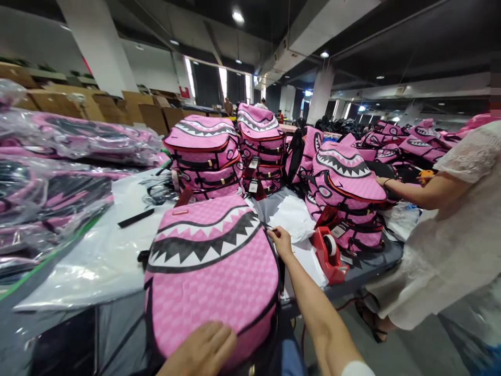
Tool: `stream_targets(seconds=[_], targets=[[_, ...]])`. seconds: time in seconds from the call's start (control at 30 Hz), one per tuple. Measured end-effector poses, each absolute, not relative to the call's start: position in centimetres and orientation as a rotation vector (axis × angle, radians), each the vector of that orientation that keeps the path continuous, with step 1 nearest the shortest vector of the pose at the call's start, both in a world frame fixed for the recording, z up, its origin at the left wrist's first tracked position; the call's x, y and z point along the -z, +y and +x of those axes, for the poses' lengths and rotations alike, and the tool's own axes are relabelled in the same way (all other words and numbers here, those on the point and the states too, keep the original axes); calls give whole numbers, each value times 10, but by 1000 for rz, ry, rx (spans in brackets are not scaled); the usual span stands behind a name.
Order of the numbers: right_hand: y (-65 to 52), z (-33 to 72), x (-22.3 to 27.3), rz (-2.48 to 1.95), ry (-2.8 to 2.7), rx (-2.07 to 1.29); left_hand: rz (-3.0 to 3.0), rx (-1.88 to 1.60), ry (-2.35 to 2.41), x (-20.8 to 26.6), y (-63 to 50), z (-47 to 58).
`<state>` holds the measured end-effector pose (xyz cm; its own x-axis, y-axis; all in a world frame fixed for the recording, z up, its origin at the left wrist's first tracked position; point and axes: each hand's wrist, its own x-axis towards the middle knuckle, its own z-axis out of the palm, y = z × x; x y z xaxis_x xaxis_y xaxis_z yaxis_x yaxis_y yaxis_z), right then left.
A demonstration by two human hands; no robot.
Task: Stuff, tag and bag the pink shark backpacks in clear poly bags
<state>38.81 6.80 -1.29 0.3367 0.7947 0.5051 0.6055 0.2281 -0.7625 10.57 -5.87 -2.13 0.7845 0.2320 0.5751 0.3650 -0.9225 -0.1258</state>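
A pink backpack [211, 282] with a black-and-white shark-mouth print lies in front of me on the grey table. My left hand [203, 347] presses on its lower end, fingers together and bent against the fabric. At the far right edge of the bag, my right hand [281, 241] is closed in a pinch. A thin dark piece sticks out from those fingertips toward the bag; its kind is too small to tell. Right of that hand stands a red tape dispenser [329, 256], beside white paper sheets [293, 219].
Stacked pink backpacks [205, 156] stand behind, and another stack [348, 188] is at right. Clear plastic bags [97, 261] cover the left side, near plastic-wrapped backpacks [58, 193]. A person in a white dress [450, 224] stands at right, one hand by the right stack. Cardboard boxes [105, 107] line the back.
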Motion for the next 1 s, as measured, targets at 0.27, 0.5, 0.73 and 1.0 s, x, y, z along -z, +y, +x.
stream_targets(seconds=[0.27,0.5,0.73,1.0], targets=[[-70,391,76,-1553,-1429,-192,-2662,1084,-608,53,-108,148],[-156,348,143,-1413,-1555,-213,-3091,-107,-1156,53,-106,210],[-138,352,138,-1361,-1596,-227,-3283,-21,-1574,19,-87,211],[-126,372,88,-1360,-2040,109,-3554,555,-1666,-39,-36,224]])
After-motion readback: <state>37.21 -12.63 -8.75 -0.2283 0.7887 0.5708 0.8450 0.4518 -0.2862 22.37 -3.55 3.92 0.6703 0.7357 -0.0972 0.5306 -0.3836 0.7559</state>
